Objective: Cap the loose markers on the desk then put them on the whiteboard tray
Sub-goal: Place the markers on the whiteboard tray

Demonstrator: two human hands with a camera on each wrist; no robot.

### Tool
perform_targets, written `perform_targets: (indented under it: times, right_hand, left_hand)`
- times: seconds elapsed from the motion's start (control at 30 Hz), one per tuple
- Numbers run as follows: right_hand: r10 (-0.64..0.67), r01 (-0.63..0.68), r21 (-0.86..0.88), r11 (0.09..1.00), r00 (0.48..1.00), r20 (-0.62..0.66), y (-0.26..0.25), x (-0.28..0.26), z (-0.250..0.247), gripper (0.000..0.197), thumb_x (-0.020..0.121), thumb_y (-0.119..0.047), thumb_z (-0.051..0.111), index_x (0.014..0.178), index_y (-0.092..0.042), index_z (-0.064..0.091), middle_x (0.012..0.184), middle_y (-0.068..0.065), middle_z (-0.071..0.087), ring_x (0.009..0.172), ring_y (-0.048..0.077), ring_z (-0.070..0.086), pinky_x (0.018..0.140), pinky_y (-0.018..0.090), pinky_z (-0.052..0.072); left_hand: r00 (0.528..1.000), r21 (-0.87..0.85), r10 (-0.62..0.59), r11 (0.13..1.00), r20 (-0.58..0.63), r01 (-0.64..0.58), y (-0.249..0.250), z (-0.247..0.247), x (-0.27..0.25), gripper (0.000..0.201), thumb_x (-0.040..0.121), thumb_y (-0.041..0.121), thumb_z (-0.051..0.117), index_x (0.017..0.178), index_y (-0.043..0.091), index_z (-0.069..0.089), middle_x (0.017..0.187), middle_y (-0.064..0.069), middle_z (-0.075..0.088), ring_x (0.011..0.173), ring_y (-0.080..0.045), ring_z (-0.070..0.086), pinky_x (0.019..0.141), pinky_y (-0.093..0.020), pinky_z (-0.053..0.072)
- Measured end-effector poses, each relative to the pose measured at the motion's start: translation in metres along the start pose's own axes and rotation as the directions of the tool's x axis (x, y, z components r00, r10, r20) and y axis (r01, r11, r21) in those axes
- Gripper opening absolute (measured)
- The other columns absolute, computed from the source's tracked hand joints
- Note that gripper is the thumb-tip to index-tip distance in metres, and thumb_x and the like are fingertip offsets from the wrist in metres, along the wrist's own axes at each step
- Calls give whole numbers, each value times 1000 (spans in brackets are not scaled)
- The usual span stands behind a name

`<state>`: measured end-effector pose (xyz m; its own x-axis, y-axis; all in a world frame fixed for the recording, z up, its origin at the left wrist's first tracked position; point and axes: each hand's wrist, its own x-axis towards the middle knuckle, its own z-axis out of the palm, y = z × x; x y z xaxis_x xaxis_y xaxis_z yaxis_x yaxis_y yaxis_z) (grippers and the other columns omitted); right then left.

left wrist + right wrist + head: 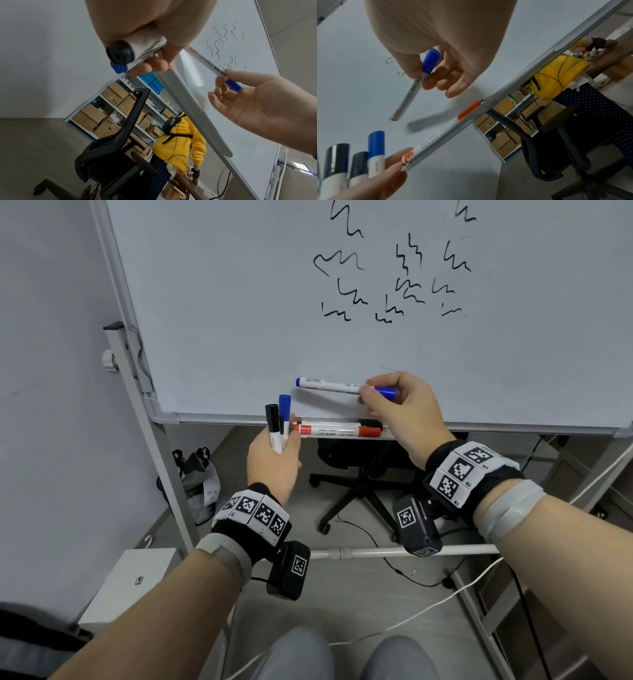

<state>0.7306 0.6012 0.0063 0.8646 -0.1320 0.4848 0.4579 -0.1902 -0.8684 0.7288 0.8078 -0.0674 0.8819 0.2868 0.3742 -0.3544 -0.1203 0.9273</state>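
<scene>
1. the right hand (397, 402) pinches a capped blue marker (342, 387) near its cap end, level and held in front of the whiteboard (239, 302), above the tray (385, 434).
2. the left hand (274, 460) grips a bundle of capped markers (278, 422) upright, black and blue caps showing, just left of the tray.
3. the step in hand looks like placing: capping seems done for these.
4. next, the blue marker needs lowering flat into the tray, clear of what already lies there.
5. the tray holds a red marker (337, 430) lying lengthwise, with a black-capped marker (371, 424) behind it.
</scene>
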Motion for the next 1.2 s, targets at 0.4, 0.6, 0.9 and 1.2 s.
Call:
perform_targets:
  times: [0.4,0.6,0.9,1.2]
  right_hand:
    - [-43,79,-303,950,991,124,24,-5,-10,13,87,-40,77,99,-44,80,104,-9,79,103,19,73,101,42,58]
    - [-34,98,-438,894,988,150,35,0,-8,21,70,-69,66,90,-68,71,104,-19,67,113,23,63,105,46,52]
    - [-28,87,-419,904,989,146,34,-1,-11,24,94,-13,73,109,-30,83,105,-10,73,95,6,65,96,25,52]
    - [37,-20,-373,928,999,37,21,-7,-12,20,94,-19,72,107,-30,82,89,-14,77,85,10,73,92,27,58]
  left_hand:
    - [997,55,5,998,-83,0,-3,2,-1,17,98,27,64,109,23,76,76,2,68,53,-9,61,57,-23,46]
    - [996,68,15,998,-85,-9,0,2,-4,15,98,24,64,107,25,75,81,1,71,56,-11,63,56,-17,46]
    - [998,79,15,997,-68,-9,1,3,-4,15,96,26,65,108,30,74,89,-4,75,57,-13,65,63,-27,52]
    - [997,83,8,997,-81,-1,7,-2,-6,18,99,28,60,109,16,69,92,-14,72,58,-14,64,55,-22,49]
